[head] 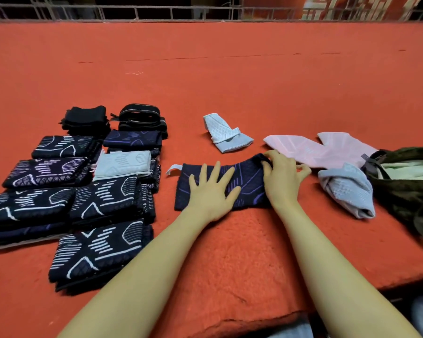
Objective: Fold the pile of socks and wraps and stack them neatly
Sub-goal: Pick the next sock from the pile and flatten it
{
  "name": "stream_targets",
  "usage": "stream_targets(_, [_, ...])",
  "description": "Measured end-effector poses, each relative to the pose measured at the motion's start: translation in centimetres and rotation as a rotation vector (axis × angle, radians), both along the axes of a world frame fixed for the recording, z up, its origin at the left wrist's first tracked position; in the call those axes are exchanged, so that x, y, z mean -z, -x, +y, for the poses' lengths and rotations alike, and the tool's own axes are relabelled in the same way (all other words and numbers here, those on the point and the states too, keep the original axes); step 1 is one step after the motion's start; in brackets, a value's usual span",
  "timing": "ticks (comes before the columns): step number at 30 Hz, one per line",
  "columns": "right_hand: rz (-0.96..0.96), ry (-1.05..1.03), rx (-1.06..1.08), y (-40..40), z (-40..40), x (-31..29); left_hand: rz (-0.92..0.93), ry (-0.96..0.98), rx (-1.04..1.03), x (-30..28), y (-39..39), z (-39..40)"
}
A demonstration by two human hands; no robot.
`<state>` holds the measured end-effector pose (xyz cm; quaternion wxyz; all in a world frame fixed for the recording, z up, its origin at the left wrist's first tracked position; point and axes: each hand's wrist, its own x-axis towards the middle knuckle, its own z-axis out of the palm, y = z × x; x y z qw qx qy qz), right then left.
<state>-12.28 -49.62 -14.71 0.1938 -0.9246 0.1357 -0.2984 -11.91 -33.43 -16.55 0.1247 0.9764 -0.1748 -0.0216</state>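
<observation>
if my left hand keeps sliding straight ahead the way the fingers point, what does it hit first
Probably the crumpled light blue ribbed sock. The left hand lies flat on the navy purple-lined knit sock, fingers aimed up and slightly right. Bare red felt table lies between them.

Counts, as visible: seven folded dark patterned pieces (96,250) at left; one folded pale piece (122,164); one flat navy piece (244,184); three loose pale pieces (226,135); two hands (211,191); one camouflage bag (405,189).
</observation>
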Motion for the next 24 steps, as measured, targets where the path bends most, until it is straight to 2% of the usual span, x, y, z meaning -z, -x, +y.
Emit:
stream_targets(4, [0.047,0.079,0.022,0.1,-0.3,1.5,0.048,-0.065,-0.093,1.0,0.1,-1.3])
stream_targets(9, [0.245,0.069,0.123,2.0,0.1,3.0,0.062,-0.061,-0.15,0.9,0.1,-1.6])
stream_targets(14, [0.257,0.005,0.166,4.1,0.8,3.0,-0.008,-0.003,-0.151,0.7,0.6,-1.3])
stream_targets(18, [0.049,-0.065,0.131,4.8,1.0,2.9,-0.072,-0.003,-0.233,0.6,1.9,-0.7])
stream_targets(24, [-0.218,-0.127,0.085,5.0,2.2,2.7,-0.076,-0.188,-0.362,-0.3,1.8,2.3])
